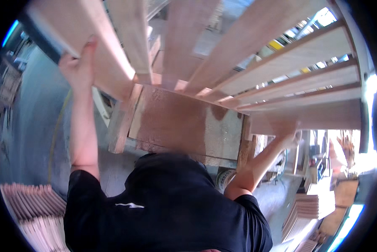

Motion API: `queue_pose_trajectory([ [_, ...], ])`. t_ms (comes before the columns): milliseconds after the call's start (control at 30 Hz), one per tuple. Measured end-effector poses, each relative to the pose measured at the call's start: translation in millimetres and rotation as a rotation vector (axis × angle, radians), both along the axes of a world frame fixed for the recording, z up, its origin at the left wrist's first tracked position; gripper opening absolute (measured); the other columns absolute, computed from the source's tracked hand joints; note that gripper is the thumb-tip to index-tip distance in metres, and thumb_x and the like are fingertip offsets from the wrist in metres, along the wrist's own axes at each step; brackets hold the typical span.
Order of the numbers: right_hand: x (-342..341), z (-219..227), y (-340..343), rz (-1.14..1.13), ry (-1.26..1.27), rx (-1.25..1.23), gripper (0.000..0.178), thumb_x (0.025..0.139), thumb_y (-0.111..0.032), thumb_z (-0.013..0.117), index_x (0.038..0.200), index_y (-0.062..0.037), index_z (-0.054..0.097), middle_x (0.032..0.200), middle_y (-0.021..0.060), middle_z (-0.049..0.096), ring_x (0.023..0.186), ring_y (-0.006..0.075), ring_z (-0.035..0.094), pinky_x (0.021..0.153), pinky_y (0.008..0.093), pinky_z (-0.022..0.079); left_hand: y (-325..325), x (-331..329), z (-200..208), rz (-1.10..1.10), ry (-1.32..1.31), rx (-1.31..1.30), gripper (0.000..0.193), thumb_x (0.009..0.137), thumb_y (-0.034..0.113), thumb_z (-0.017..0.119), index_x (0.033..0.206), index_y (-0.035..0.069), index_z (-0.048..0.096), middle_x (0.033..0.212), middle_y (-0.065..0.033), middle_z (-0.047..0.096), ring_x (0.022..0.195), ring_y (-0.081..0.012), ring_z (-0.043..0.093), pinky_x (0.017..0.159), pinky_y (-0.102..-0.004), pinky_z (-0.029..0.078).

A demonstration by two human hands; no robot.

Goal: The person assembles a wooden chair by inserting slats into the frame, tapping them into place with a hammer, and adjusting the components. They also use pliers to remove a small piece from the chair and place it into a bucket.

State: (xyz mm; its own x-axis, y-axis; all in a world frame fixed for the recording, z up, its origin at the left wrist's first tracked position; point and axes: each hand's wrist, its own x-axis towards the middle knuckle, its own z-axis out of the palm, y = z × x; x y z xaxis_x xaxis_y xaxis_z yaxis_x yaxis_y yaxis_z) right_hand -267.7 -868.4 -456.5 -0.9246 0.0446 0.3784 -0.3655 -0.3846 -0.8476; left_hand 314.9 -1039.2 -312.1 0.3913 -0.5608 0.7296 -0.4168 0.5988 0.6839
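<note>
A large slatted wooden frame point(125, 40) of pale boards is tilted up in front of me and fans out across the upper view. My left hand point(79, 63) is closed round the outer edge of its left side board, the thumb lying on the board's face. At the right side board point(314, 115), my right hand point(291, 134) grips the lower edge; it is slightly blurred and some fingers are hidden. The frame's near end is just above a low wooden stand point(171, 122) with a reddish-brown stained top; I cannot tell whether they touch.
Stacked wooden slats point(33, 201) stand at the lower left, and another stack point(300, 210) at the lower right. A round tub point(225, 178) sits by the stand's right leg. Grey floor point(43, 109) with a yellow line stretches along the left. Shelving and clutter fill the right side.
</note>
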Motion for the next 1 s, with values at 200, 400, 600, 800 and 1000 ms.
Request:
queue_pose_trajectory([
  [200, 2, -11, -27, 0.038, -0.036, 0.102, 0.02, 0.087, -0.011, 0.075, 0.082, 0.0081, 0.072, 0.076, 0.0099, 0.068, 0.065, 0.0149, 0.059, 0.06, 0.0325, 0.048, -11, -37, -8, -0.067, -0.02, -0.006, 0.018, 0.083, 0.013, 0.076, 0.088, -0.004, 0.072, 0.089, -0.0062, 0.068, 0.08, -0.0119, 0.061, 0.072, -0.0273, 0.048],
  [400, 7, -20, -26, 0.058, -0.031, 0.178, 0.023, 0.088, -0.015, 0.076, 0.079, 0.0058, 0.073, 0.073, 0.0069, 0.068, 0.064, 0.0128, 0.057, 0.059, 0.0306, 0.046, -30, -32, -33, -0.014, -0.147, -0.009, 0.015, 0.082, 0.009, 0.077, 0.085, -0.004, 0.071, 0.086, -0.0056, 0.069, 0.079, -0.0119, 0.062, 0.072, -0.0272, 0.048],
  [600, 1, -41, -9, 0.05, -0.061, 0.217, 0.022, 0.087, -0.015, 0.078, 0.089, 0.006, 0.074, 0.083, 0.0126, 0.072, 0.069, 0.0172, 0.064, 0.063, 0.032, 0.054, -35, -26, -50, 0.042, -0.166, 0.042, 0.02, 0.084, 0.014, 0.079, 0.091, -0.004, 0.073, 0.087, -0.006, 0.07, 0.081, -0.0148, 0.063, 0.075, -0.0285, 0.049],
  [800, -12, -69, 2, -0.033, 0.076, 0.388, 0.036, 0.087, -0.027, 0.079, 0.066, -0.001, 0.065, 0.062, 0.0031, 0.064, 0.054, 0.0093, 0.05, 0.054, 0.0271, 0.041, -35, -30, -49, -0.032, -0.099, 0.158, 0.032, 0.087, 0.026, 0.079, 0.099, -0.004, 0.073, 0.103, -0.0099, 0.07, 0.092, -0.0172, 0.063, 0.084, -0.0301, 0.048],
  [1000, -13, -66, 0, 0.065, 0.176, 0.346, 0.026, 0.089, -0.019, 0.077, 0.081, 0.0047, 0.069, 0.081, 0.0078, 0.071, 0.067, 0.0119, 0.059, 0.064, 0.0292, 0.049, -37, -29, -43, -0.425, 0.172, 0.322, 0.053, 0.088, 0.023, 0.075, 0.127, -0.008, 0.056, 0.124, -0.0149, 0.061, 0.112, -0.0195, 0.057, 0.097, -0.0314, 0.043],
])
